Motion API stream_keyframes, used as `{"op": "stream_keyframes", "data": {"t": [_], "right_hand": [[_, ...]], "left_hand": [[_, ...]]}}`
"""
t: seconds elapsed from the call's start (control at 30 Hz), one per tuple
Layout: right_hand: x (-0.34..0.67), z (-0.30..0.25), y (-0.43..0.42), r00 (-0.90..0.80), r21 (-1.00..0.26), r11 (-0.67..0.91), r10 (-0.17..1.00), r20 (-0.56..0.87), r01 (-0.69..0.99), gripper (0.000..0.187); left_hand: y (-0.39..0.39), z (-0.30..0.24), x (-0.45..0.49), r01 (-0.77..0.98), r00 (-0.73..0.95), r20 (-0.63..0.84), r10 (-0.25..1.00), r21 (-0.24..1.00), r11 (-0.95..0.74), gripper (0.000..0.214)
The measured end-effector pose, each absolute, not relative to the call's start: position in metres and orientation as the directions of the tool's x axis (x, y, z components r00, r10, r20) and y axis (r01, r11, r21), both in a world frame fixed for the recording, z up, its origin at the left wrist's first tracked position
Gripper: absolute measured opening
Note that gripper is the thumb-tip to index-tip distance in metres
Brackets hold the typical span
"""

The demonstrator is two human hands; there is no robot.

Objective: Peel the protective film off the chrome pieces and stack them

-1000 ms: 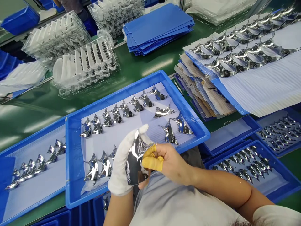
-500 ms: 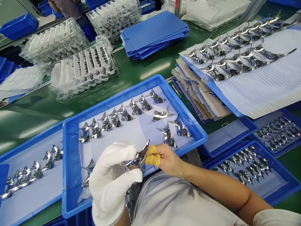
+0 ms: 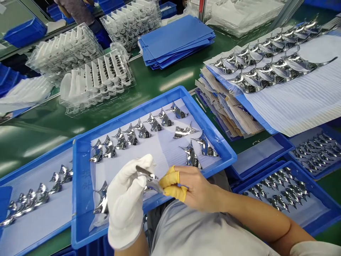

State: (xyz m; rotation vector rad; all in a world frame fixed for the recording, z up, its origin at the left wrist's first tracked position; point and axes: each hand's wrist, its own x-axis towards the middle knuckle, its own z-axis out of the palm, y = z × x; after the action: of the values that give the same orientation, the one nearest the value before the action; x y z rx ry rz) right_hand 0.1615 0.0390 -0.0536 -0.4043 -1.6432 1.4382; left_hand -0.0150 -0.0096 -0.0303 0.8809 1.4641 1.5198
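My left hand [image 3: 125,206], in a white glove, pinches a shiny curved chrome piece [image 3: 147,173] between thumb and fingers. My right hand [image 3: 198,188] is bare except for yellow finger cots, and its cotted fingertips close on the right end of the same piece. The piece is seen nearly edge-on, partly covered by both hands. Both hands are over the front edge of a blue tray [image 3: 74,199]. In that tray, pointed chrome pieces [image 3: 191,156] lie on white lining, several in a row along the far side and others at the right and left.
Another blue tray [image 3: 34,245] with chrome pieces adjoins at the left. Blue sheets [image 3: 176,35] are stacked behind, beside clear plastic packs [image 3: 98,81]. At the right, a white-lined board [image 3: 301,103] bears chrome pieces above more trays [image 3: 327,209]. A person's arm [image 3: 77,12] shows far back.
The chrome piece has turned from pointing up to lying nearly edge-on, its tip now toward the left. My right hand has shifted slightly down, its cotted fingers now more spread along the piece's end.
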Motion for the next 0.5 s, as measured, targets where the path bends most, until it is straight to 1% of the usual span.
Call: {"op": "stream_keyframes", "data": {"t": [0.03, 0.07, 0.1, 0.13, 0.17, 0.2, 0.27, 0.37, 0.5], "right_hand": [[0.161, -0.052, 0.038, -0.575, -0.934, 0.161, 0.751, 0.325, -0.318, 0.018], [0.16, -0.051, 0.037, -0.609, -0.94, 0.002, 0.762, 0.223, -0.342, 0.018], [0.16, -0.049, 0.036, -0.648, -0.915, -0.182, 0.754, 0.105, -0.36, 0.02], [0.159, -0.048, 0.036, -0.688, -0.858, -0.357, 0.726, -0.006, -0.37, 0.022], [0.158, -0.047, 0.036, -0.716, -0.786, -0.491, 0.692, -0.09, -0.376, 0.025], [0.158, -0.047, 0.036, -0.73, -0.722, -0.574, 0.669, -0.142, -0.386, 0.027], [0.156, -0.047, 0.037, -0.725, -0.658, -0.634, 0.662, -0.191, -0.406, 0.028], [0.155, -0.048, 0.039, -0.71, -0.632, -0.651, 0.67, -0.218, -0.42, 0.027], [0.154, -0.049, 0.04, -0.707, -0.611, -0.667, 0.667, -0.233, -0.427, 0.027]], "left_hand": [[-0.008, -0.03, -0.014, -0.122, -0.406, -0.104, 0.908, 0.991, 0.059, 0.028], [-0.006, -0.03, -0.013, -0.154, -0.397, -0.152, 0.905, 0.983, 0.097, 0.03], [-0.004, -0.03, -0.011, -0.183, -0.388, -0.195, 0.901, 0.974, 0.132, 0.032], [-0.002, -0.029, -0.008, -0.208, -0.382, -0.234, 0.894, 0.964, 0.164, 0.033], [0.001, -0.028, -0.006, -0.229, -0.378, -0.265, 0.887, 0.955, 0.187, 0.034], [0.003, -0.028, -0.003, -0.25, -0.373, -0.289, 0.882, 0.947, 0.204, 0.034], [0.008, -0.028, 0.001, -0.275, -0.359, -0.322, 0.876, 0.933, 0.23, 0.035], [0.013, -0.029, 0.004, -0.303, -0.304, -0.355, 0.884, 0.916, 0.264, 0.039], [0.015, -0.03, 0.006, -0.314, -0.26, -0.373, 0.891, 0.905, 0.288, 0.038]]}}
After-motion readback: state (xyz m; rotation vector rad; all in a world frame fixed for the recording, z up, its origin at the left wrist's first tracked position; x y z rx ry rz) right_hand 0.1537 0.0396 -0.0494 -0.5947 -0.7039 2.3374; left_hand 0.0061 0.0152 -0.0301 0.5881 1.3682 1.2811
